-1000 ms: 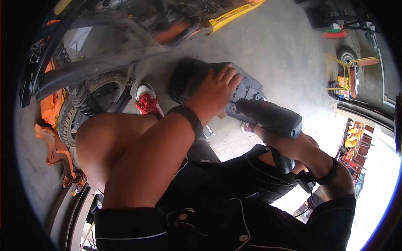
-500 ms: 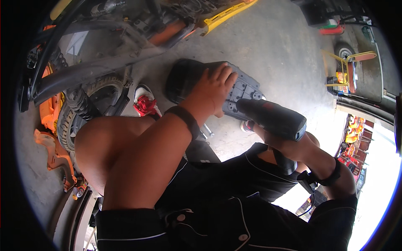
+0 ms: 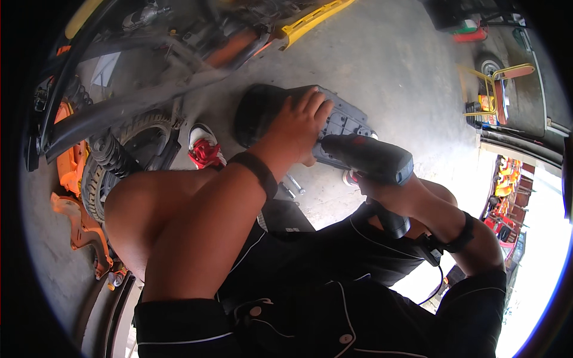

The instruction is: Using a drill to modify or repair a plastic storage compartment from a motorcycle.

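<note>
A black vehicle seat (image 3: 253, 116) stands tilted between my legs, its grey ribbed plastic base (image 3: 349, 122) facing up and toward the right. My left hand (image 3: 298, 122) grips it across the middle, fingers bent over the base and thumb at the near side. My right hand (image 3: 388, 194) is closed round the handle of a dark cordless drill (image 3: 373, 156). The drill points left, its nose over the base just right of my left hand. Whether its bit touches a screw is hidden.
A shoe with red laces (image 3: 205, 146) is on the concrete floor beside a knobby tyre (image 3: 95, 185) and shock absorber. A vehicle frame (image 3: 137, 98) spans the upper left. Metal tools (image 3: 295, 185) lie near the seat. A yellow-framed chair (image 3: 495, 89) stands far right.
The drill and my right hand have moved left, bringing the drill's nose closer to my left hand. My left hand keeps its grip on the seat. The view has shifted slightly.
</note>
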Motion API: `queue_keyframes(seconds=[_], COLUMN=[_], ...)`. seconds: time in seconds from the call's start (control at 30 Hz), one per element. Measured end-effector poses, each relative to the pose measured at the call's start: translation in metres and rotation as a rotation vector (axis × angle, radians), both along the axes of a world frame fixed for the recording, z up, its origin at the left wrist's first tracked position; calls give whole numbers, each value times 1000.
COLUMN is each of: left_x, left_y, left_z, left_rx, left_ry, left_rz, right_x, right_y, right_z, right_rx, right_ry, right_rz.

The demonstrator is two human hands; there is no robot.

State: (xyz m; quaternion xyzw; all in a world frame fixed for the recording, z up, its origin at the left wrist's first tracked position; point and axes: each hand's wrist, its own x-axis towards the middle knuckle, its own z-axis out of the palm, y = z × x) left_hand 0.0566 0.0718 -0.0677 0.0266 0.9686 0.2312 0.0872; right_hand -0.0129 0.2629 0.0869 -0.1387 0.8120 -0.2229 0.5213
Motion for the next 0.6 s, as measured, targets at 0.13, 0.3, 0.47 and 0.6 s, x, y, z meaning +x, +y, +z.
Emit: queue_keyframes(seconds=[0.13, 0.3, 0.47, 0.6], left_x=[3, 0, -2, -1], left_y=[-2, -2, -7, -9], left_z=[-4, -1, 4, 8], left_rx=[31, 24, -6, 8], left_ry=[30, 59, -26, -32], left_rz=[12, 4, -34, -56], right_x=[4, 15, 11, -9], right_y=[6, 39, 47, 40], right_z=[26, 64, 107, 87], right_rx=[98, -65, -297, -401], right_ry=[-16, 171, 91, -8], right_rz=[-108, -58, -256, -633])
